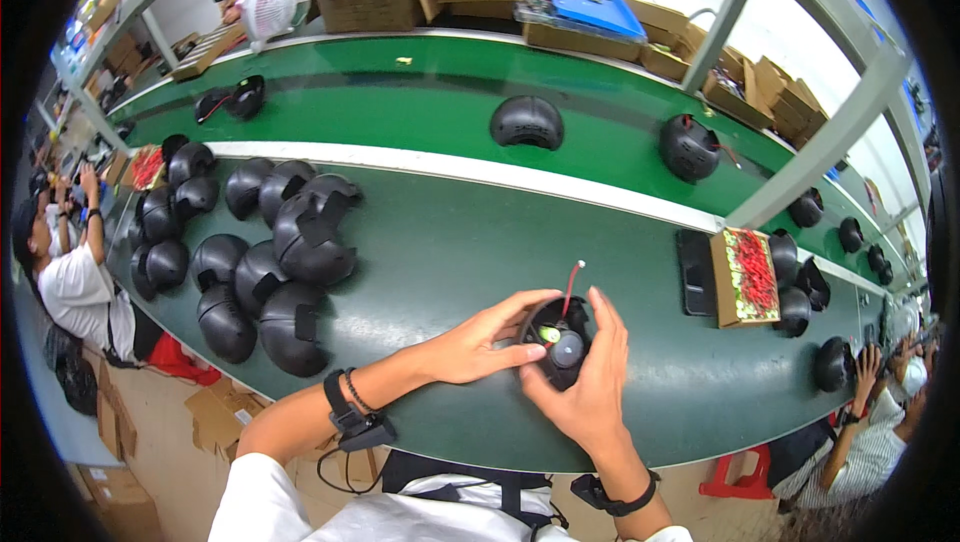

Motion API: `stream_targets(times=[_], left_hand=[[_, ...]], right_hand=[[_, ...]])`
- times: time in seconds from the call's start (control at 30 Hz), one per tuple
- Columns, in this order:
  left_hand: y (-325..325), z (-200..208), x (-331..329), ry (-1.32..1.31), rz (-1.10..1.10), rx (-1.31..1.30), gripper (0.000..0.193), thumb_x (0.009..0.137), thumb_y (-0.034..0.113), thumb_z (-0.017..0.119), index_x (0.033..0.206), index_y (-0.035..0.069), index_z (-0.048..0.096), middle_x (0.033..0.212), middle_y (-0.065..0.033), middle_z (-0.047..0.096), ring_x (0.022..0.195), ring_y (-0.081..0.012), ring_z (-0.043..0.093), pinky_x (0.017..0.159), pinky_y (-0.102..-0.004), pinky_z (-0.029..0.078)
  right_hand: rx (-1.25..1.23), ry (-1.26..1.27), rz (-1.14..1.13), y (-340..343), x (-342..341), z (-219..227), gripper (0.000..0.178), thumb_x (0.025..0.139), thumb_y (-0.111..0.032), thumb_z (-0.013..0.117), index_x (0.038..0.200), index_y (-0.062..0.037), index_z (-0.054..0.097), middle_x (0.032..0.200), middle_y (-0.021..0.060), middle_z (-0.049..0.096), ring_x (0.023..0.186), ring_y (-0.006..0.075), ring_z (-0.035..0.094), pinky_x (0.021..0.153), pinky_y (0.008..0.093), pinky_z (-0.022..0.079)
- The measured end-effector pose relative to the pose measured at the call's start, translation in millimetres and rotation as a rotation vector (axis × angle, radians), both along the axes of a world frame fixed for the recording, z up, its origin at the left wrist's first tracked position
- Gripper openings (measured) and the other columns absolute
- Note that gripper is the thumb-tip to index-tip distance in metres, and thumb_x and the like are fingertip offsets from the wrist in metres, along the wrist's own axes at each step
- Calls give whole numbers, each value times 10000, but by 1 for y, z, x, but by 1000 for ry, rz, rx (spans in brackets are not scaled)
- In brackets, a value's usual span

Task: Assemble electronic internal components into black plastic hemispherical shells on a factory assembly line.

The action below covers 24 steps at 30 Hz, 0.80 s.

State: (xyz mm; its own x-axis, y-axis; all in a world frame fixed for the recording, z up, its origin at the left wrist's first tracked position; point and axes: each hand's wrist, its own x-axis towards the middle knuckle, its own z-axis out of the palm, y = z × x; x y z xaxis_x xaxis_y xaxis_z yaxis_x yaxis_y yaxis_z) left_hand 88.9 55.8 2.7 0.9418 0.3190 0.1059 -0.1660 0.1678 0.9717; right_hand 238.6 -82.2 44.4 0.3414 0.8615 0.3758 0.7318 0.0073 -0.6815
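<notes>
Head view: a person's two bare hands hold a rounded black shell (577, 318) above the near side of a dark green bench (450, 242), just right of the middle. The left hand (490, 340) has its grip clamped on the shell's left side, fingers curled over the upper edge and thumb lying along the opening. The right hand (592, 387) has its grip clamped on the right side, thumb at the lower edge and fingers reaching up along the wall. The opening faces up, showing a round grey part (570, 348) beside a small yellow-green piece (549, 335); a thin red wire (569, 292) with a pale tip rises from inside, past the rim. To the left, a cluster of similar black shells (291, 330) crowds the bench, well apart from the hands. To the right lie a flat black rectangular object (692, 272) and, just beside it, a cardboard box (719, 287) of red and yellow-green pieces. Beyond a pale rail, a brighter green belt (400, 92) carries more shells. A seated person in white (80, 287) is at the far left.
</notes>
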Motion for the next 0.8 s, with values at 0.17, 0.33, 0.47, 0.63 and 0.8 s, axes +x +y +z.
stream_targets(times=[0.17, 0.33, 0.47, 0.63, 0.8], left_hand=[[-4, 1, -1, 27, 102, 60, 706, 1042, 104, 644, 1631, 7, 268, 1601, -169, 394, 1506, -255, 374, 1255, -421, 290], [-10, 1, -6, 59, 143, 133, 713, 1046, 128, 638, 1635, 6, 256, 1595, -170, 391, 1511, -247, 357, 1235, -412, 314], [-12, 5, -12, 13, 286, 266, 699, 1033, 155, 640, 1624, 19, 293, 1573, -192, 387, 1451, -302, 449, 1206, -446, 397], [-8, 17, -19, -3, 468, 379, 728, 1000, 125, 652, 1616, -9, 288, 1562, -217, 384, 1457, -338, 427, 1193, -438, 396], [-5, 13, -24, -46, 550, 641, 780, 944, 108, 705, 1592, -42, 298, 1565, -259, 410, 1435, -402, 439, 1197, -472, 371]], right_hand=[[2, -141, 177, 0, 33, 30, 606, 808, -109, 758, 1396, -140, 614, 1644, 299, 283, 1534, 514, 217, 1221, 619, 188], [-34, -513, 215, 9, 38, 27, 283, 853, -122, 770, 1130, -125, 716, 1551, 190, 448, 1467, 395, 382, 1201, 577, 277], [8, -470, 191, 0, 36, 27, 165, 869, -104, 769, 1021, -81, 708, 1121, 68, 696, 1086, 257, 650, 1001, 462, 469], [-56, -161, 202, -8, 16, 29, 135, 916, -98, 755, 1039, -50, 730, 913, 100, 704, 800, 279, 667, 733, 391, 528], [37, -22, 143, -5, 7, 21, 140, 896, -44, 777, 1023, -6, 730, 883, 136, 706, 708, 284, 674, 639, 376, 548]])
